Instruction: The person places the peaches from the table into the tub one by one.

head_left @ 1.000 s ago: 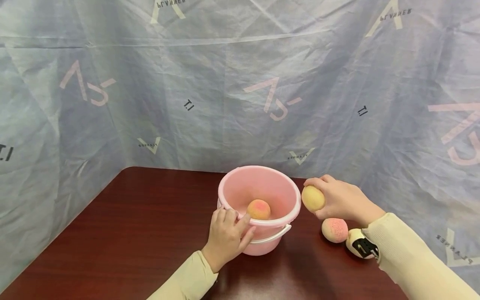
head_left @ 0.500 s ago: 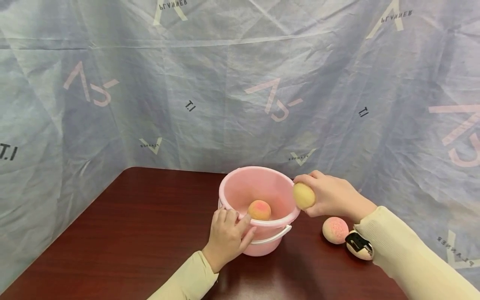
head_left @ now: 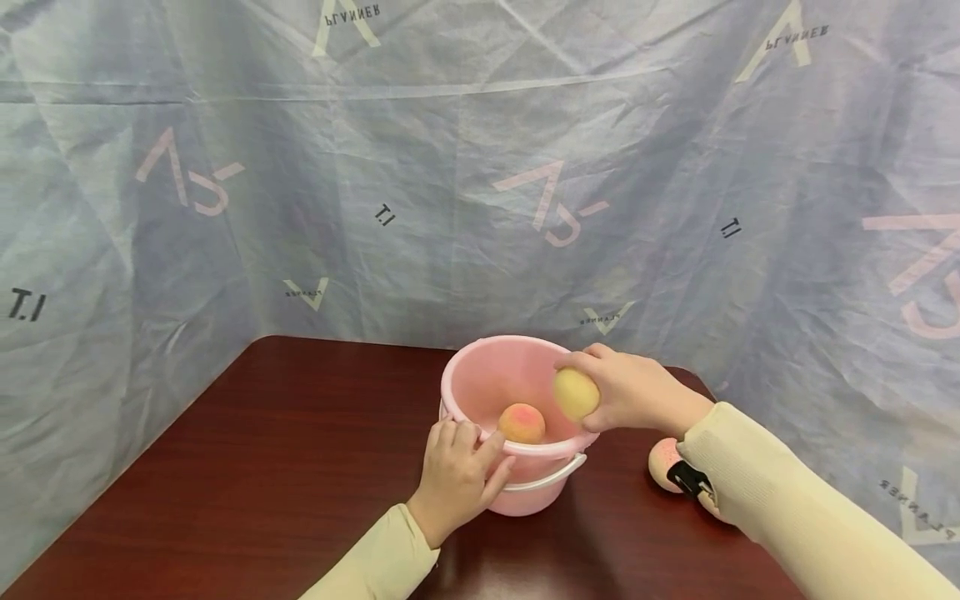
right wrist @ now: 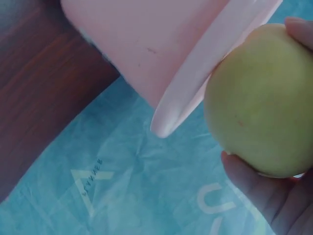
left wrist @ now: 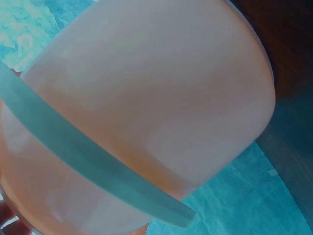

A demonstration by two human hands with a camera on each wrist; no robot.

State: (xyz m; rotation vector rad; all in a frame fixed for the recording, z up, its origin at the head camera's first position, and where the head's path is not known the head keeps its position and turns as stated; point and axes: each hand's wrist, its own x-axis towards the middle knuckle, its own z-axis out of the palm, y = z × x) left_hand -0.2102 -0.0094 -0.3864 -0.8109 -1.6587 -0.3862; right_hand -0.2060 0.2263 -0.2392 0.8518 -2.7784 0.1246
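A pink bucket (head_left: 525, 502) stands upright on the table, its white handle (left wrist: 98, 161) hanging down across the near side. My left hand (head_left: 453, 479) grips the near-left rim, fingers over the edge and thumb along the outside. One peach (head_left: 521, 423) with a red blush lies inside. My right hand (head_left: 637, 392) holds a yellow peach (head_left: 576, 394) between thumb and fingers, over the bucket's right rim. In the right wrist view this peach (right wrist: 261, 105) appears close beside the rim.
On the dark wooden table (head_left: 300, 467), a pinkish peach (head_left: 663, 467) sits right of the bucket. Another peach (head_left: 716, 510) is mostly hidden by the right wrist's strap and sleeve. A grey printed cloth (head_left: 420, 167) hangs behind and at the sides.
My right hand has carried the yellow peach leftward, from beside the bucket to over its right rim. The left hand keeps its grip on the rim.
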